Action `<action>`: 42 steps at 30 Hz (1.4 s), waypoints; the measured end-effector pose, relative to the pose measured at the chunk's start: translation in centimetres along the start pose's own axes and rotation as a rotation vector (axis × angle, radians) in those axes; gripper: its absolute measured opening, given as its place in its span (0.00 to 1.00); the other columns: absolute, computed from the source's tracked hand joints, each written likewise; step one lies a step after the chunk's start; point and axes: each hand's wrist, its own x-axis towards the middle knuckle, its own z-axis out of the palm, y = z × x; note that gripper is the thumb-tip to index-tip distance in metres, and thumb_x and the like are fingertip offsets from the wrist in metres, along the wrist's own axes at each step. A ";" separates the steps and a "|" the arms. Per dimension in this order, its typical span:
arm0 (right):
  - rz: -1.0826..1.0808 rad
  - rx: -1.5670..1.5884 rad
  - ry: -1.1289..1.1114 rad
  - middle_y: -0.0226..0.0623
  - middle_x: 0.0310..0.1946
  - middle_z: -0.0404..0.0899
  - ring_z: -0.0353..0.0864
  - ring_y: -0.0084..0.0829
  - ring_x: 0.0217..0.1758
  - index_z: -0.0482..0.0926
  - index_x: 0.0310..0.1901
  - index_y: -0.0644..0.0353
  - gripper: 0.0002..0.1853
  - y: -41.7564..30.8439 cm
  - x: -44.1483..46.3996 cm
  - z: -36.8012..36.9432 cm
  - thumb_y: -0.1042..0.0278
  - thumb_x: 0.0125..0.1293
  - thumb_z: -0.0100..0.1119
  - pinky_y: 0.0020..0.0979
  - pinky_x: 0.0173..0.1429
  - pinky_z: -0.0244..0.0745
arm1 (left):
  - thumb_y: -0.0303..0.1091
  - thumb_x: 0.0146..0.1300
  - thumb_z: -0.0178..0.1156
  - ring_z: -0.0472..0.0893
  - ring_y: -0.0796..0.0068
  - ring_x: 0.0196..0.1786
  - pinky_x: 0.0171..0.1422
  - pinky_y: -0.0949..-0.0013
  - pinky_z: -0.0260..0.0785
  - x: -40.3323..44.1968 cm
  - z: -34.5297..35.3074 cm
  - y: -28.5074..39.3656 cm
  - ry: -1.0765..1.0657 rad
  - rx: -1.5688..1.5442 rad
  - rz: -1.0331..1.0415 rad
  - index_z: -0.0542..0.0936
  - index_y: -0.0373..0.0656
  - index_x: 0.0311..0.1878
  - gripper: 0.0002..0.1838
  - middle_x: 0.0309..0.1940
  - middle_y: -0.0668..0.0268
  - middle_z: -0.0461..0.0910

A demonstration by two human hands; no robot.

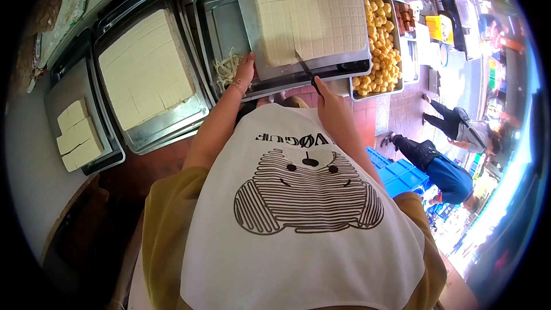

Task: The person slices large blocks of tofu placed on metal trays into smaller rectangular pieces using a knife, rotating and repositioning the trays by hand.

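A large slab of pale tofu (310, 14), scored into a grid of squares, lies on a metal board (281, 72) in front of me. My right hand (330, 97) is closed around the dark handle of a knife (306, 69). The blade points away from me, its tip at the near edge of the slab, in line with a long cut. My left hand (245, 74) is at the board's left edge and grips it; part of the fingers is hidden. Beside that hand, pale shreds (227, 70) lie in a metal tray (221, 14).
Left of me, a deep tray (195, 116) holds another cut slab (146, 69); farther left, several tofu blocks (79, 135) sit on another tray (99, 116). Golden fried puffs (379, 40) fill a tray at right. Beyond are blue crates (399, 175) and two people (450, 172) on the walkway.
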 end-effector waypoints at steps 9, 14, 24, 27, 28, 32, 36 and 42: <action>0.051 0.038 -0.058 0.59 0.26 0.78 0.78 0.59 0.31 0.68 0.62 0.52 0.23 0.8 -2.6 0.0 0.68 0.64 0.46 0.55 0.38 0.71 | 0.52 0.72 0.41 0.72 0.61 0.58 0.65 0.65 0.59 0.1 0.1 -0.1 0.020 -0.046 -0.036 0.72 0.32 0.56 0.29 0.54 0.53 0.75; 0.052 0.102 -0.090 0.60 0.28 0.78 0.78 0.58 0.34 0.71 0.59 0.52 0.22 1.3 -3.3 -1.3 0.70 0.62 0.47 0.52 0.41 0.72 | 0.52 0.72 0.40 0.72 0.61 0.58 0.64 0.64 0.59 0.6 -0.2 -0.9 0.001 -0.059 -0.064 0.72 0.32 0.56 0.30 0.54 0.53 0.75; 0.068 0.349 -0.038 0.44 0.28 0.78 0.74 0.29 0.26 0.73 0.60 0.52 0.23 1.9 -3.5 -9.9 0.74 0.62 0.51 0.31 0.36 0.71 | 0.46 0.71 0.43 0.74 0.55 0.53 0.61 0.62 0.61 0.0 0.3 -0.2 0.164 0.104 0.010 0.73 0.31 0.53 0.24 0.46 0.50 0.77; 0.031 0.414 0.113 0.38 0.27 0.75 0.69 0.24 0.27 0.71 0.61 0.54 0.23 2.5 -1.6 -10.6 0.75 0.63 0.50 0.27 0.36 0.68 | 0.35 0.67 0.48 0.73 0.50 0.52 0.61 0.59 0.61 -1.8 1.8 3.5 0.356 0.303 0.194 0.71 0.31 0.53 0.18 0.46 0.48 0.75; 0.013 0.430 0.162 0.38 0.27 0.75 0.69 0.24 0.28 0.71 0.61 0.54 0.22 2.8 -0.9 -10.8 0.75 0.64 0.50 0.26 0.37 0.68 | 0.35 0.66 0.48 0.72 0.49 0.53 0.61 0.58 0.61 -1.8 2.2 4.1 0.421 0.371 0.278 0.70 0.32 0.54 0.18 0.48 0.47 0.74; 0.065 0.492 0.177 0.38 0.35 0.78 0.71 0.23 0.33 0.70 0.61 0.57 0.22 3.3 1.0 -11.8 0.75 0.65 0.50 0.26 0.44 0.69 | 0.33 0.64 0.48 0.64 0.48 0.64 0.67 0.57 0.57 -2.4 3.9 9.5 0.484 0.626 0.608 0.66 0.33 0.60 0.22 0.60 0.47 0.65; -0.021 0.473 0.335 0.38 0.15 0.66 0.65 0.25 0.17 0.71 0.61 0.55 0.22 3.8 3.1 -11.3 0.73 0.63 0.50 0.28 0.27 0.64 | 0.37 0.64 0.49 0.54 0.53 0.72 0.73 0.55 0.47 -0.9 6.8 15.9 0.331 0.966 0.763 0.59 0.36 0.67 0.29 0.69 0.50 0.55; -0.066 0.548 0.324 0.39 0.19 0.70 0.67 0.27 0.19 0.72 0.60 0.53 0.23 3.7 6.5 -11.5 0.76 0.62 0.50 0.29 0.30 0.67 | 0.45 0.67 0.45 0.46 0.57 0.76 0.75 0.50 0.36 6.2 12.8 21.4 0.285 1.195 0.793 0.52 0.42 0.72 0.33 0.74 0.58 0.47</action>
